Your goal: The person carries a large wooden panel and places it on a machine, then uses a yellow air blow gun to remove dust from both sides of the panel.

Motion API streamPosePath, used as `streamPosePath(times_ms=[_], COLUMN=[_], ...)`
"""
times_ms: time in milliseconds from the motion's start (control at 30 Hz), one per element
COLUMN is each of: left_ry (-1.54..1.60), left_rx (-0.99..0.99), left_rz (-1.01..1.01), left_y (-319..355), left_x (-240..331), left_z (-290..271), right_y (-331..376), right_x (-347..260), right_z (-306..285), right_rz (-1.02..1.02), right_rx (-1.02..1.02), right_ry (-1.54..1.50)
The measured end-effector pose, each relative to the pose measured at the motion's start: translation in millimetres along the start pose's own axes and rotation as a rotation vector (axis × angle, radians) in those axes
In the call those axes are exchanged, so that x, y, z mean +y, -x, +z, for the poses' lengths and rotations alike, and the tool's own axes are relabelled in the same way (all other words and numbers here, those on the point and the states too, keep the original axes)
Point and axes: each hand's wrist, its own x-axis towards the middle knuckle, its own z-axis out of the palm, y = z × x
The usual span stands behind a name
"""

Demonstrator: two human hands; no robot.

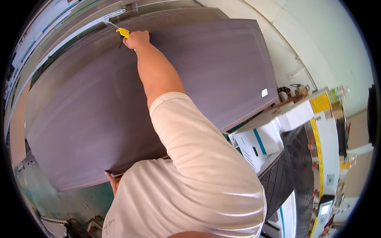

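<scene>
A large dark brown panel (107,119) lies flat in front of me, on top of another brown panel (190,15) whose far edge sticks out beyond it. My right arm stretches across to the far side. There, my right hand (138,39) is closed around a yellow air blow gun (124,32) with a thin, bent metal nozzle pointing up and left. My left hand (114,183) grips the panel's near edge, a digit lying over the top. Part of that hand is hidden by my light shirt.
A white machine housing (254,144) with a teal stripe stands at the right, beside a dark slatted conveyor (295,166). Beyond it runs a white and yellow machine beam (317,150). A pale rail (79,33) borders the far left. Green floor (91,202) shows at the lower left.
</scene>
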Motion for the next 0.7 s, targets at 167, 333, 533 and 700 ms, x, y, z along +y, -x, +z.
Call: streamPosePath(times_ms=[167, 333, 533, 700], left_ry=[0.005, -0.018, -0.08, -0.166], left_rx=[-0.014, -0.047, -0.082, -0.12], left_rz=[0.058, 0.097, 0.112, 0.081], left_y=[24.7, 58.3, 111.4, 162.2], left_x=[-15.0, -22.7, -42.8, -66.4], left_z=[-78.0, -180.1, -287.1, -344.0], right_y=[108.6, 243.5, 396.8, 511.2], right_x=[-35.0, -79.3, -128.0, -123.4], right_z=[-23.6, -40.4, -103.6, -133.2], right_rz=[0.084, 0.127, 0.241, 0.303], right_rx=[0.042, 0.05, 0.039, 0.134], right_ry=[0.04, 0.08, 0.098, 0.117])
